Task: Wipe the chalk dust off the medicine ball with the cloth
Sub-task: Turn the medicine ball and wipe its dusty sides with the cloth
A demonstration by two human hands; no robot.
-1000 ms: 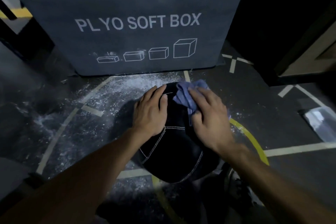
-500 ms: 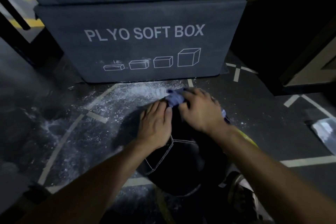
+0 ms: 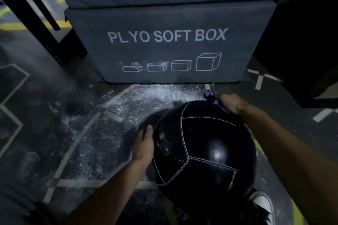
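While the medicine ball [image 3: 203, 153] is sitting low in the frame on the dark floor [image 3: 76, 144], just in front of the stacked soft boxes, the left hand [image 3: 143, 145] is lying against its side at about nine o'clock. Its palm and thumb are pressing flat to the black skin, the fingers are reaching round the far curve and are mostly hidden, and nothing is being held in it. The right hand [image 3: 229, 102] is resting on top of the ball at roughly one o'clock, its fingers curling over and bunching a blue cloth [image 3: 212, 97] against the surface; a crumpled corner of the cloth is sticking out past the knuckles toward eleven o'clock. How tightly the fingers are closing is hard to tell, since they are turned away from the camera.

White smears of chalk dust [image 3: 162, 142] are showing on the ball's left panel, just beside the left thumb, while the panel at four o'clock is shining with a small highlight. Pale stitched seams are dividing the ball into panels. More chalk is lying scattered over the floor at ten to twelve o'clock from the ball, thickest near the lower soft box [image 3: 168, 42], which is carrying white lettering and four box outlines. A white shoe toe [image 3: 263, 204] is peeking out at five o'clock.
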